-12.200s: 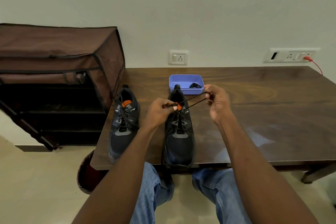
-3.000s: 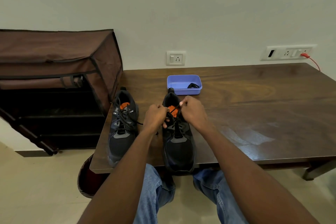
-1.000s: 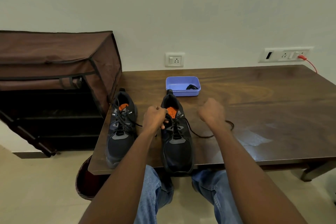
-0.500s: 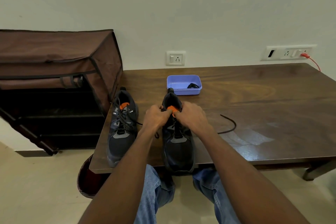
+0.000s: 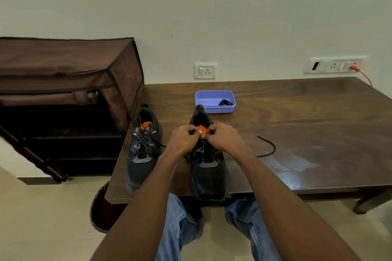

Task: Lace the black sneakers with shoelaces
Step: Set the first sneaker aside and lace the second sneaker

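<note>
Two black sneakers stand on the wooden table [image 5: 297, 125], toes toward me. The left sneaker [image 5: 142, 150] is laced, its lace ends lying loose. Both my hands work at the top of the right sneaker [image 5: 209, 174], beside its orange tongue tab [image 5: 202, 129]. My left hand [image 5: 184, 140] and my right hand [image 5: 225, 137] each pinch the black shoelace at the upper eyelets, fingers curled. One free end of the shoelace [image 5: 268, 148] curves across the table to the right of the shoe.
A blue plastic tray [image 5: 214, 99] holding a small black item [image 5: 225, 103] sits behind the right sneaker. A brown fabric shoe rack [image 5: 63, 95] stands left of the table. Wall sockets and a red cable [image 5: 364, 74] are at the back.
One second ago my right hand was out to the right, pulling the lace taut. It has come back to the shoe's tongue, and the lace end now lies slack on the table.
</note>
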Motion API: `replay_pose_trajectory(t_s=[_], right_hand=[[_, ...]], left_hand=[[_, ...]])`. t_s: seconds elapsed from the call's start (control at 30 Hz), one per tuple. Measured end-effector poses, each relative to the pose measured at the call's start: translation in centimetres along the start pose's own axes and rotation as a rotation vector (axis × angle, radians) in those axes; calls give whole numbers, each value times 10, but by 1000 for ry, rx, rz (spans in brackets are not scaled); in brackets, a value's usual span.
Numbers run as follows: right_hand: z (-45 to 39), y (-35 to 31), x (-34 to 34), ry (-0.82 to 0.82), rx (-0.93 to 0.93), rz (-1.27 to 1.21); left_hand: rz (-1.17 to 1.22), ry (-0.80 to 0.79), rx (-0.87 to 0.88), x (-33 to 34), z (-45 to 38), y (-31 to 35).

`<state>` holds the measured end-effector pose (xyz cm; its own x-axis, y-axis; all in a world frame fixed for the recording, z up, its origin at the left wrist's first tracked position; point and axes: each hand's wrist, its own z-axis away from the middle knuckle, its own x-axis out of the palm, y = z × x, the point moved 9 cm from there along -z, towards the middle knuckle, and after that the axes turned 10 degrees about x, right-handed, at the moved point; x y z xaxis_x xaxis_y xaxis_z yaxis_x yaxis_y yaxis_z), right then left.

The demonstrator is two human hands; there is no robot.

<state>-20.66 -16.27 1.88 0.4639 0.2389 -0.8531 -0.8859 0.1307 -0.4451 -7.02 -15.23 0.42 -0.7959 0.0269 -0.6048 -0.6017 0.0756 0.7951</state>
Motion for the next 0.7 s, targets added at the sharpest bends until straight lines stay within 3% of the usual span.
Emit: replay_pose_trajectory(t_s=[0.2,0.37,0.7], right_hand=[[1,-5,0,-15,-70,72],[4,-4,12,-144,-71,-13],[6,3,-5,54,90,-183]], left_hand=[[-12,-30,6,6,-4,-1],[-9,-25,-27,8,-4,-1],[70,-1,-122,8,-3,-8]])
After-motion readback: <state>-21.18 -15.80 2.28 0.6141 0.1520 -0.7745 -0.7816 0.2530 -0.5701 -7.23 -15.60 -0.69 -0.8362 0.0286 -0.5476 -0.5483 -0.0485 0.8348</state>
